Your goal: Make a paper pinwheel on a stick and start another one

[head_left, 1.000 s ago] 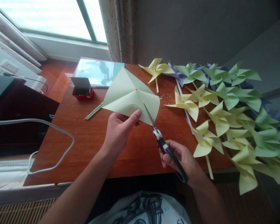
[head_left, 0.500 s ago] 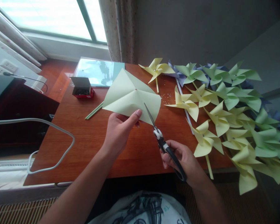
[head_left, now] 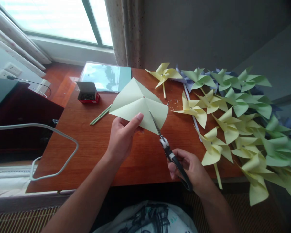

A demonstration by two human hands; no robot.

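My left hand (head_left: 123, 136) pinches the near edge of a creased pale green-yellow sheet of paper (head_left: 131, 106), thumb on top and fingers beneath. The sheet is held up over the table, with fold lines meeting at a small reddish mark in its middle. In my right hand (head_left: 186, 165) are black-handled scissors (head_left: 168, 149), fingers around the grips. Their blades lie at the sheet's near right corner, pointing along a crease toward the middle; they look nearly closed. Part of my left fingers is hidden under the paper.
Several yellow pinwheels (head_left: 214, 145) and green pinwheels (head_left: 237, 102) crowd the right side of the wooden table (head_left: 87, 161). Toward the back left are an open small red box (head_left: 88, 97), thin green paper sticks (head_left: 100, 115) and a clear folder (head_left: 102, 77). A white cable (head_left: 72, 139) loops at the left.
The sheet and scissors sit slightly lower in view, and the blades look closer together along the crease. Both hands keep their hold; the whole view has shifted a little.
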